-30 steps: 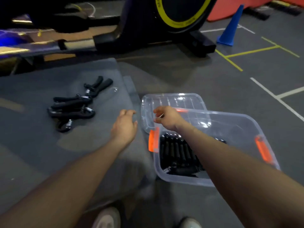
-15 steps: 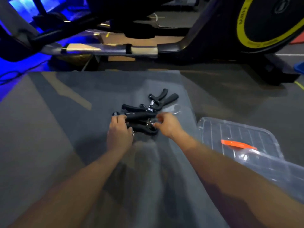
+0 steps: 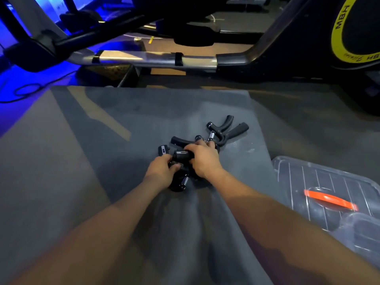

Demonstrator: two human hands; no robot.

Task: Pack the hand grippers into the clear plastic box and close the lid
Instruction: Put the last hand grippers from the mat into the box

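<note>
Item: my two forearms, reaching from the near edge over the grey mat (image 3: 86, 161) toward its middle.

Item: my left hand (image 3: 161, 171), fingers curled round the black handle of a hand gripper; its coil spring (image 3: 185, 179) shows just beside my wrist.

Item: my right hand (image 3: 203, 159), fingers curled over the top of the pile of hand grippers (image 3: 181, 156), clasping a black handle; two fingertips reach past it toward another spring.

Item: one more hand gripper (image 3: 226, 130), lying apart from my grasp, just beyond my right hand, toward the mat's far right corner, handles splayed.

Item: clear plastic lid (image 3: 308, 177), ribbed, lying off the mat's right edge on the floor.

Item: clear plastic box (image 3: 362, 229), only its corner in view at the right, overlapping the lid, with an orange latch (image 3: 331, 199). Contents cannot be made out.

Item: exercise machine (image 3: 267, 56), black frame and silver rail, beyond the mat's far edge; yellow ring on its housing at the far right.
</note>
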